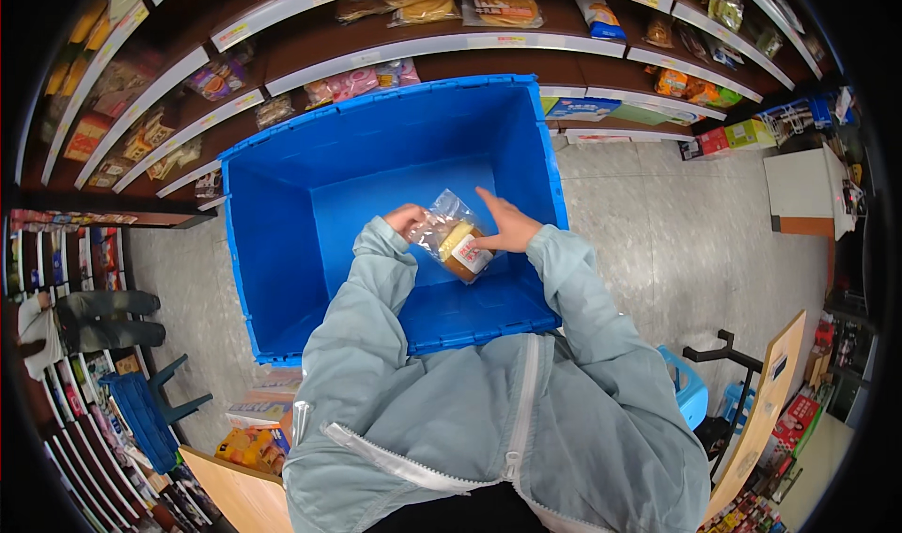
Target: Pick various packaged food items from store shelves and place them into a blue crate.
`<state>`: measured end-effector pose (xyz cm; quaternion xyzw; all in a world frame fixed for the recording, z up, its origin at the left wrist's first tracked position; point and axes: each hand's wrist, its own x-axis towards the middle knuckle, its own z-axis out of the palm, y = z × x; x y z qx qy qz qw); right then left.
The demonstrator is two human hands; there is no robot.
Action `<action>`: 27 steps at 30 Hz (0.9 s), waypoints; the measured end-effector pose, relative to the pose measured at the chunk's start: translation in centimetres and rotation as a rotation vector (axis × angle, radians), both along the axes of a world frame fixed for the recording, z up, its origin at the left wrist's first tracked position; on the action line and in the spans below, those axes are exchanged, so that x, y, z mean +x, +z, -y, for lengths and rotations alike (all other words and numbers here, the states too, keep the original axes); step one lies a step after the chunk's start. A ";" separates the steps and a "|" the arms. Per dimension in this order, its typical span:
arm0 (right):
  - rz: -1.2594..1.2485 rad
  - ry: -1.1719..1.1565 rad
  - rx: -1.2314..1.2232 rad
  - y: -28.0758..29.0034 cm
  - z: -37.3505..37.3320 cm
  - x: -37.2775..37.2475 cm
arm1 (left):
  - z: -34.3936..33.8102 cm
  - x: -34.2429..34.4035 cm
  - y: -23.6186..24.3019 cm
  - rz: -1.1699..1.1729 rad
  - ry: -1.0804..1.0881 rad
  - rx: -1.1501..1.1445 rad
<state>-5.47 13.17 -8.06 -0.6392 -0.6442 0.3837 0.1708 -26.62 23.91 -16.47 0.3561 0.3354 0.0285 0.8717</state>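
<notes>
A packaged bread (460,248), soft and yellow-brown in a clear wrapper with a white and red label, is held tilted over the inside of a large blue plastic crate (272,242). My left hand (406,221) is closed on the wrapper's left edge. At the right side of the package, my right hand (510,225) has its fingers stretched apart, with the thumb against the label. The crate's visible floor carries no other goods.
Shelves (404,54) with wrapped breads and snacks curve around the far side. A wooden board (766,411) and a blue stool (684,387) stand near right. At the left are another person's legs (108,317) and a dark blue folding chair (141,416).
</notes>
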 end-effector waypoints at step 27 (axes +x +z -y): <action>-0.453 -0.727 -0.640 -22.8 -0.3 -3.6 | 6.9 3.7 -17.0 -0.205 0.888 -0.746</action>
